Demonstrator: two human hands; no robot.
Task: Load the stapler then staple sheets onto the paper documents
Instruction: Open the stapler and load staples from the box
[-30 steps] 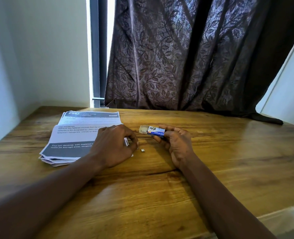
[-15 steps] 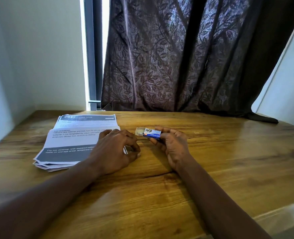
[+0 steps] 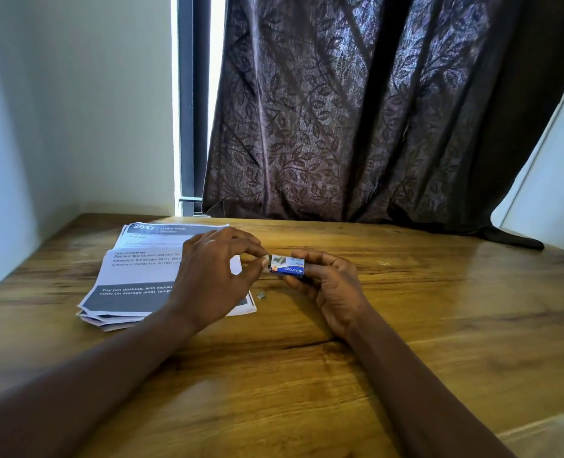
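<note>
The table [image 3: 406,325] is glossy grained wood. Printed documents [image 3: 135,282] at centre left are matt paper. The curtain [image 3: 356,127] above is leaf-embossed cloth. The small box [image 3: 287,266] looks glossy.

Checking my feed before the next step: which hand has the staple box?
The right hand holds the small blue staple box above the table. The left hand only pinches at the box's open end, over the papers.

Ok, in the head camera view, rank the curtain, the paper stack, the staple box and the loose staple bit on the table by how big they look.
Largest to smallest:
1. curtain
2. paper stack
3. staple box, held in the right hand
4. loose staple bit

The curtain hangs farther away, yet looks biggest.
</note>
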